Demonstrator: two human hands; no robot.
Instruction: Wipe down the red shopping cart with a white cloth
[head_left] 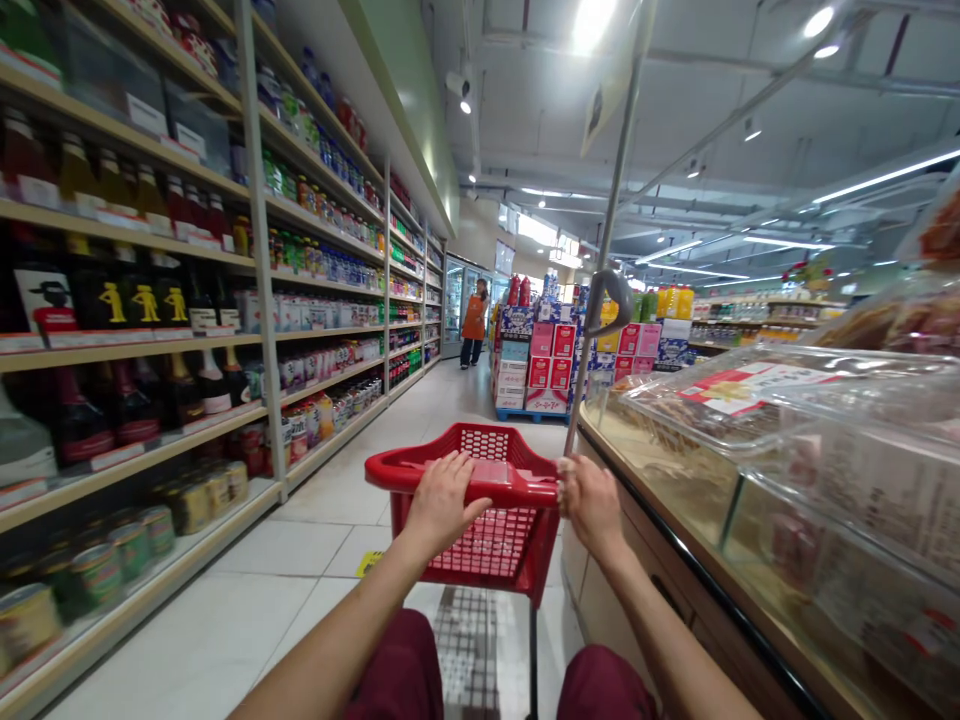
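A red plastic shopping cart [480, 545] with mesh walls stands upright right in front of me, between my knees. My left hand [444, 497] lies over the middle of its red handle [525, 490], fingers across the bar and thumb pointing right. Curled at the right end of that handle is my right hand [592, 505]; its fingertips are partly hidden. A thin grey metal pole [609, 220] rises just beyond the right hand, with a dark grey loop [609, 302] partway up. Whether the right hand also touches the pole I cannot tell.
Shelves of bottles and cans [262, 250] line the left side. Close on the right runs a wooden counter [675, 590] with clear plastic food boxes [750, 390]. Ahead, stacked cartons [532, 360] stand on a blue pallet. A person in an orange apron [474, 318] is farther down the aisle.
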